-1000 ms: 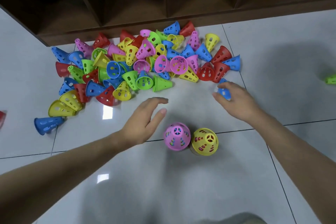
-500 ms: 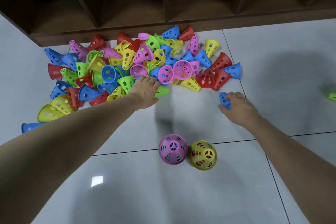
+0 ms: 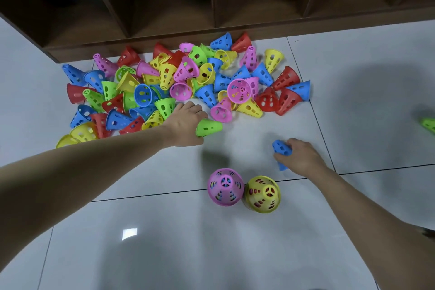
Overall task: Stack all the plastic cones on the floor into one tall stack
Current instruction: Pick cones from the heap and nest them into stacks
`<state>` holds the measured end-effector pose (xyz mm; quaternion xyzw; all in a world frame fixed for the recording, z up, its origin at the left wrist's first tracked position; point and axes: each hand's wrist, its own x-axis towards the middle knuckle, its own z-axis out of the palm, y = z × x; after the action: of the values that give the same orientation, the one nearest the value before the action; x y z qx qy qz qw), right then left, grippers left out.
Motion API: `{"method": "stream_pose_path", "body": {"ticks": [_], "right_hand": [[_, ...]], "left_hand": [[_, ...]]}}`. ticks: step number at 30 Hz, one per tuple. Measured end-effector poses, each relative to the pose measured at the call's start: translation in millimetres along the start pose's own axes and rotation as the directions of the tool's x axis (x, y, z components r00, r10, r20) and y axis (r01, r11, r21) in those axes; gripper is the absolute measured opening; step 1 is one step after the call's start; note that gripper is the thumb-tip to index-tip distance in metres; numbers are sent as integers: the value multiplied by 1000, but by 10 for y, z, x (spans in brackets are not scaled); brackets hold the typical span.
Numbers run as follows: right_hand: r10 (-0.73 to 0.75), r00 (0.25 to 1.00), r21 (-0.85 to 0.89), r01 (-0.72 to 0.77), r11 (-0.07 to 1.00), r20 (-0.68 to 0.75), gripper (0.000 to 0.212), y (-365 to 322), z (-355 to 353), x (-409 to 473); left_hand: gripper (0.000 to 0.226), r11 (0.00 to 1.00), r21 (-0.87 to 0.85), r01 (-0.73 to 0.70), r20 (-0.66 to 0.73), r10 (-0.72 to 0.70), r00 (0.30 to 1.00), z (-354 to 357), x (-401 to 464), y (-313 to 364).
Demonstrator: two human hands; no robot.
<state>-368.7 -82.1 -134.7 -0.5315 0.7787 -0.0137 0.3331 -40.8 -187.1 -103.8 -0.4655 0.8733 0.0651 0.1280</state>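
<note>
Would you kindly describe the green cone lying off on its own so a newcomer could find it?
Start at the big pile of cones beside the wooden shelf. Look far right across bare floor tiles to the picture's edge: the green cone lies there alone, touching no others.

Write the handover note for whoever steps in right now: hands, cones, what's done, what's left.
Left hand: on a green cone lying at the pile's near edge, fingers curled on it.
Right hand: grips a blue cone, off to the right of the pile.
Two stacks stand upright side by side, pink-topped stack and yellow-topped stack.
Left: the big loose pile by the shelf, a stray green cone far right, then merge both stacks into one.
</note>
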Motion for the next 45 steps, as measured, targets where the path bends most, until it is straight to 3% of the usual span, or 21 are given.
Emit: {"method": "stream_pose_path", "body": {"ticks": [3,6,10,16,20,28,38,45], "right_hand": [[-73,995,196,86,977,-72,27,-108,-30,-95],[-122,983,373,166,913,-139,30,-216,-110,-221],[-177,956,552,280,786,-233,28,-326,-294,-496],[-170,901,703,420,574,-399,24,-428,-548,-1250],[-178,883,726,461,511,-435,30,-389,-511,-1671],[-260,863,608,493,622,-434,41,-363,-151,-1937],[-336,879,452,464,762,-337,49,-335,117,-1880],[-334,884,428,453,782,-326,46,-295,167,-1817]], "left_hand": [[72,981,-191,35,-95,-54,994,-57,-79,66],[67,919,-384,86,-95,-132,987,-120,-158,144],[58,687,-723,72,-108,-214,971,-310,-321,264],[51,547,-836,-30,-205,-261,943,-708,-809,498],[51,481,-868,-123,-254,-219,942,-823,-1168,702],[47,561,-798,-220,-286,-31,958,-653,-1550,1125],[55,619,-771,-148,-211,-29,977,-362,-1488,1162],[60,608,-786,-113,-176,-44,983,-215,-1487,1056]]}}
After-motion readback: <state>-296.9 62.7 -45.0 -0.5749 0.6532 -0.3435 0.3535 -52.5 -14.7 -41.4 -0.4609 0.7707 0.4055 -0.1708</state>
